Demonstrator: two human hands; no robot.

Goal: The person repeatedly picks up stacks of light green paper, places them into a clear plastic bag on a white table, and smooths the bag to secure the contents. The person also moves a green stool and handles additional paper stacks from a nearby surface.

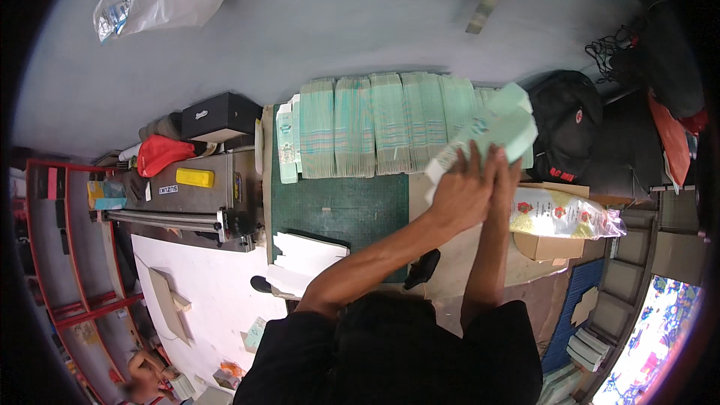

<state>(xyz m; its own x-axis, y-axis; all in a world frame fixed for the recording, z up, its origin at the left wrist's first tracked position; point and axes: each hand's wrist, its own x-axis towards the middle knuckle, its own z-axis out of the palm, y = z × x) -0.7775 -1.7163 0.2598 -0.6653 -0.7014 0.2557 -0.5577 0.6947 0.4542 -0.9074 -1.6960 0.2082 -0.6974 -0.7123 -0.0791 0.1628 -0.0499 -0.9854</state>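
Both my hands are at a pale green folding carton (501, 121), tilted over the right end of a long row of flat cartons. My left hand (459, 193) reaches across from the left, its fingers lying over the carton's lower part. Close against it, my right hand (504, 169) has its fingers on the carton's near edge. Both thumbs are hidden. The row of flat green cartons (390, 124) stands on edge in several bundles against the wall. At its left end, one narrow carton (286, 142) leans upright.
A green cutting mat (337, 202) lies before the row, with white card pieces (307, 261) on its near left corner. At right are a black backpack (566, 124) and a printed plastic bag (559, 214). A yellow case (195, 177) lies left. Another person (146, 375) is at lower left.
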